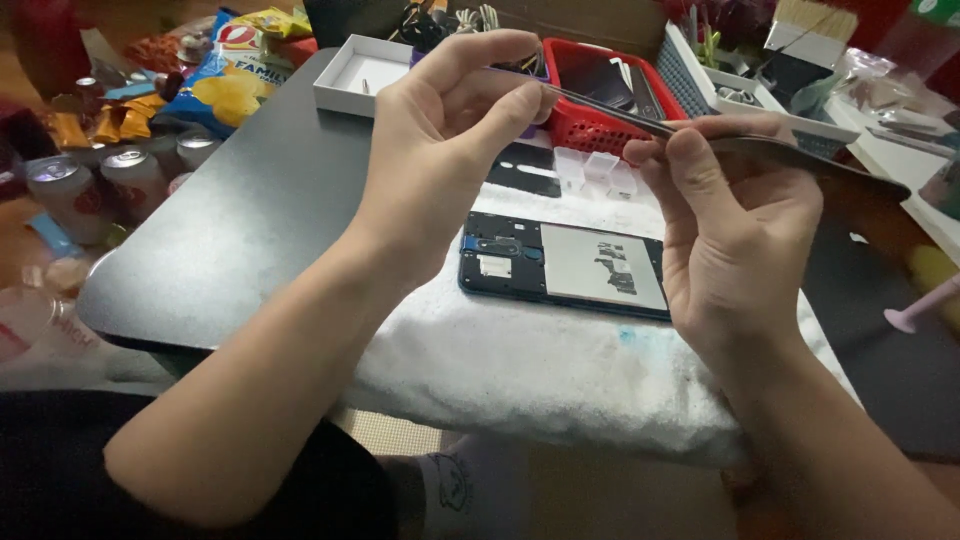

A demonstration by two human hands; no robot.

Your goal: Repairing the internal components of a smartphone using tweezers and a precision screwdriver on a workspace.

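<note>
White towelling is covering the near right part of the black table (250,210), and an opened phone (565,265) is lying flat on this towel (520,360), back side up with its inner parts showing. Both hands are hovering above it, holding a thin dark panel (800,155) nearly edge-on to the camera. The left hand (440,150) is pinching the panel's left end between thumb and bent forefinger. The right hand (735,230) is gripping the panel farther right, thumb on the near face and the other fingers curled behind it. The panel is running from the left fingertips out past the right hand towards the table's right edge, lifted clear of the phone.

Just behind the phone, 3 small clear plastic cups (600,170) are sitting on the towel's far edge, beside a flat black piece (525,170). A red basket (600,90) is standing at the table's far edge, partly hidden by the left hand. A shallow white box (362,72) is sitting at the far left corner. A white tray (745,95) of odds and ends is standing to the right of the basket.

Off the table's left edge, drink cans (100,180) and crisp bags (235,85) are lying in a heap. A pink stemmed object (920,310) is showing by the right edge; I cannot tell what it is.
</note>
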